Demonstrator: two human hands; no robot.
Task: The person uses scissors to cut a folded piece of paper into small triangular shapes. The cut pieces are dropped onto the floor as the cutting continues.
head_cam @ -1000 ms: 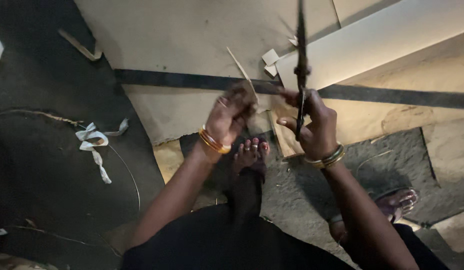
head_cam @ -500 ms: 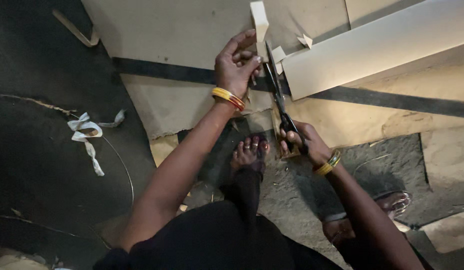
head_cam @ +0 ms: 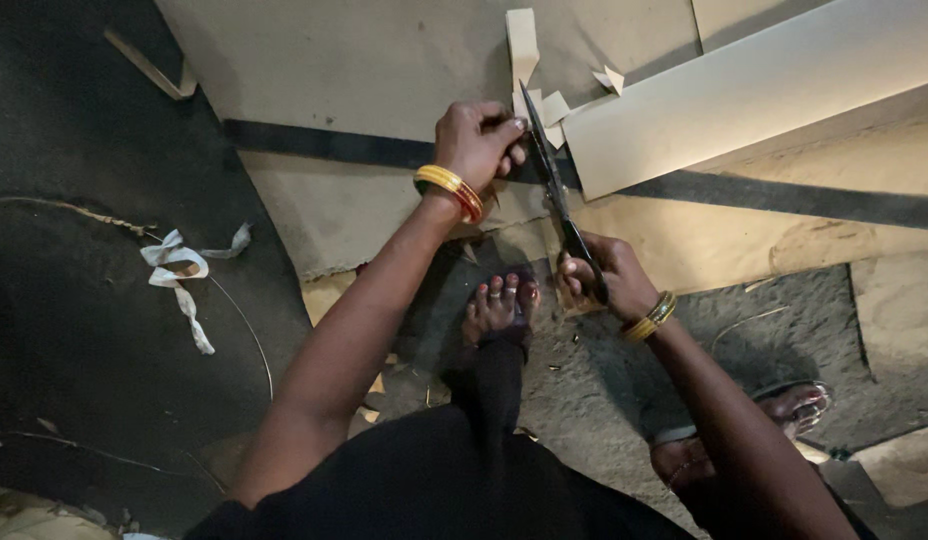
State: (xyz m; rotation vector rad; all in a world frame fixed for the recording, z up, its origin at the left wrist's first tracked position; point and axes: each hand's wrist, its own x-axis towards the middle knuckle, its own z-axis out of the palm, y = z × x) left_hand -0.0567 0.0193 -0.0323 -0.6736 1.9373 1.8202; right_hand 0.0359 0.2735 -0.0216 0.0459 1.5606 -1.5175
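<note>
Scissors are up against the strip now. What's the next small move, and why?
Probably close the scissors to snip the cardboard strip. The left hand pinches the strip's lower end, the blades point up along its edge, and the right hand grips the handles, so it looks lined up for a cut.

You are sitting on a dark, gritty floor. At your twelve o'clock a big sheet of brown cardboard lies flat on it, crossed by a dark band. A long pale board rests over the sheet toward one o'clock, with small cardboard offcuts just beside its near end. At nine o'clock a crumpled white ribbon lies on the bare floor beside a thin wire. A narrow cardboard strip lies at eleven o'clock. Your bare foot rests at the sheet's near edge, and a sandal lies at four o'clock.
</note>
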